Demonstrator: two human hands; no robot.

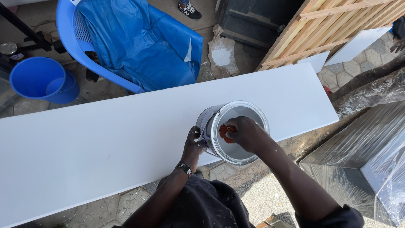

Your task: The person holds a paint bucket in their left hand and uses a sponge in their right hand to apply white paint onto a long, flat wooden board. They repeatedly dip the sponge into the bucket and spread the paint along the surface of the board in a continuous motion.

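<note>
Paint can, metal, white inside, tilted toward me at the near edge of the long white board. My left hand wraps the can's outer wall and steadies it. My right hand reaches inside, fingers closed around an orange-red sponge or rag pressed to the inner wall.

Progress, as I judge it: the board's face reads evenly white from end to end, no bare patches visible. Can interior looks nearly empty, a pale film on the walls. What is left I cannot tell beyond the hand working inside the can.

Edges and room: the can overhangs the board's near edge, partly off it. Board's right end stops short of a plastic-wrapped dark box. Behind the board, a blue chair draped in blue sheet and a blue bucket, both apart from it. Slatted wooden frame leans at the far right. Board surface left of the can is open.
</note>
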